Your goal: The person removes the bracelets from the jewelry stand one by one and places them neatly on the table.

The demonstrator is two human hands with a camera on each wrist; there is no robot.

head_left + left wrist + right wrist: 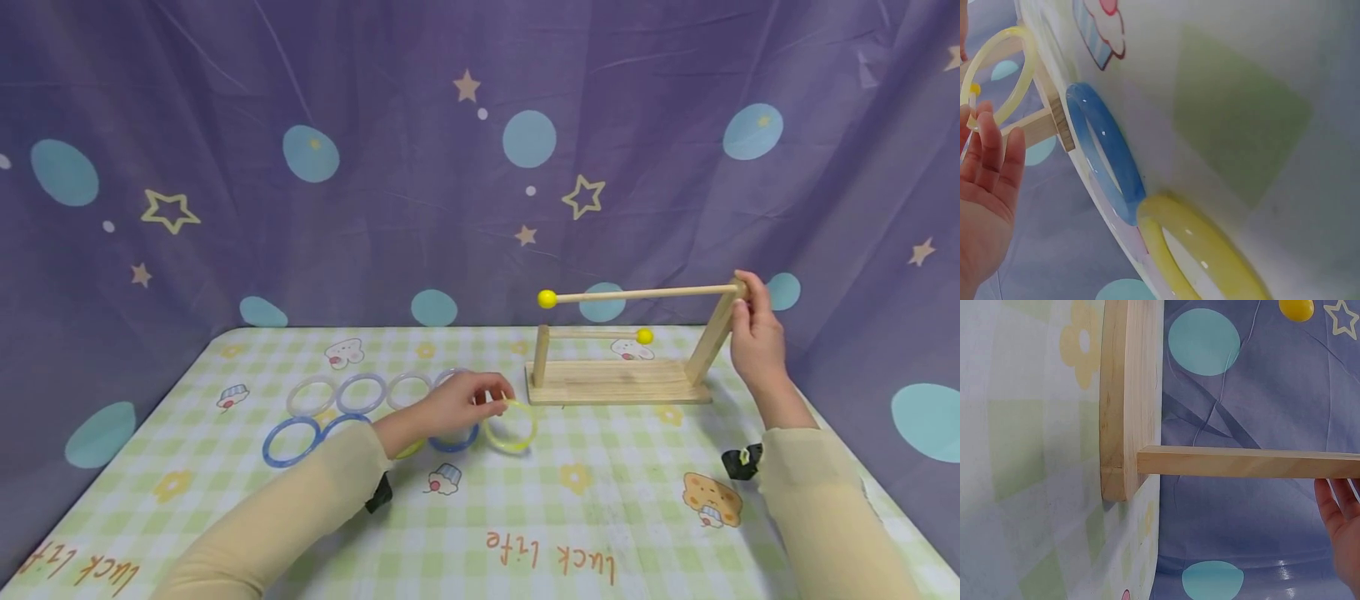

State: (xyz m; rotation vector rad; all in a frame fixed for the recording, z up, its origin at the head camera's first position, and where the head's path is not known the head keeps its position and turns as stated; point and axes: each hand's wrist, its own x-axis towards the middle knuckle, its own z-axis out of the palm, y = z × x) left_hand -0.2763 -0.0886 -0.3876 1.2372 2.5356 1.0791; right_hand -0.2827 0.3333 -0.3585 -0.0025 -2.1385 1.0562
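My left hand [459, 402] pinches a yellow ring [510, 451] at its upper edge, thumb and fingers together. In the left wrist view this yellow ring [1029, 67] is tilted upright from the tablecloth, with the wooden stand behind it. My right hand [757, 342] holds the top of the stand's tall post [711, 337], fingers behind and thumb in front. From that post a long rod with a yellow ball [547, 299] on its end points left. The stand's short post [541, 358] carries a lower rod ending in another yellow ball [644, 336].
Left of the stand, rings lie in two rows: pale translucent ones [362, 410] behind, blue [291, 463] and yellow [1204, 240] ones in front. My left forearm covers part of the front row. A purple patterned curtain [405, 233] hangs behind the checked tablecloth [525, 508].
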